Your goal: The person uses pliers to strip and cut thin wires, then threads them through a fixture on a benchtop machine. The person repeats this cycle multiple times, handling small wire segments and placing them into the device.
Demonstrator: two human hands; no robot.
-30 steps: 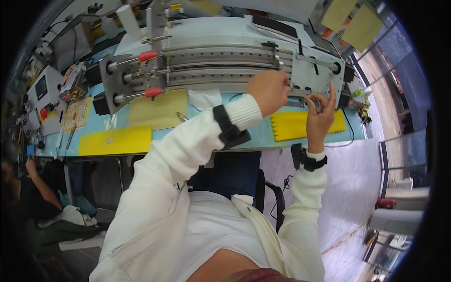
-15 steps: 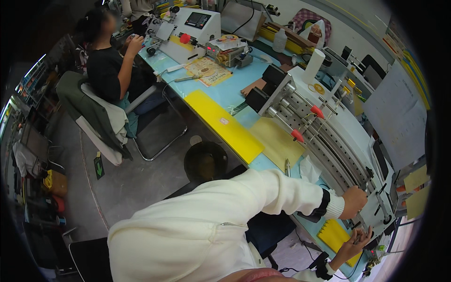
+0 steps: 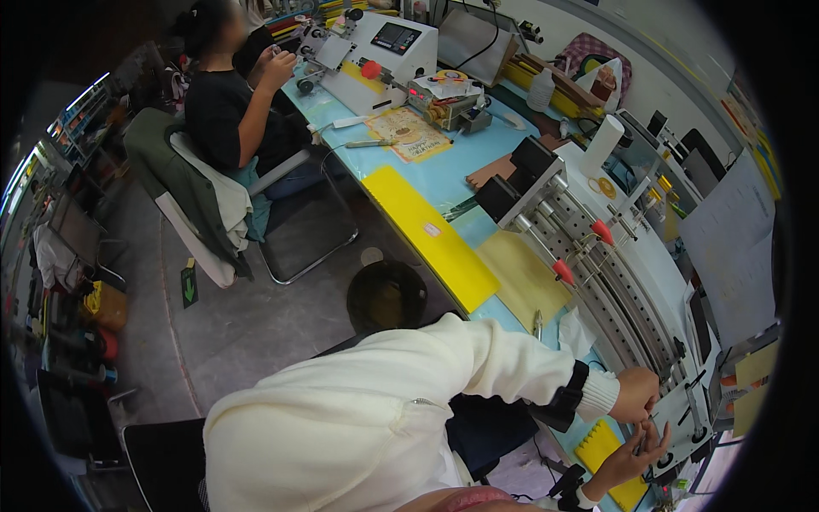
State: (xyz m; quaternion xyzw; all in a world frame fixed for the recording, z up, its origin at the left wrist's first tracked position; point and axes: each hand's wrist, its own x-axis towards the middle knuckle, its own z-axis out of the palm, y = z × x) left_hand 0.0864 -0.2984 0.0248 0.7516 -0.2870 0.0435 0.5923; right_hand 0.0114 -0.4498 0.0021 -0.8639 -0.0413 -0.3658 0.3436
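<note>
The left hand [image 3: 636, 394] is curled, its fingertips pinched against the near end of the long grey rail machine [image 3: 623, 282]; what is gripped cannot be told. The right hand [image 3: 636, 452] is held open just below, fingers spread, touching the same end. The machine's long axis is pointed away toward the white paper roll [image 3: 602, 145].

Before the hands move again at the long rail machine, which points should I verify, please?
1. Left hand at the machine's near end: ok.
2. Right hand just below it, fingers spread: ok.
3. Something held between the fingers: cannot tell, too small.
4. Two red knobs on the rails, away from both hands: ok.
5. Yellow mat on the bench bare apart from a small white tag: ok.
6. Seated co-worker far from the hands: ok.
</note>
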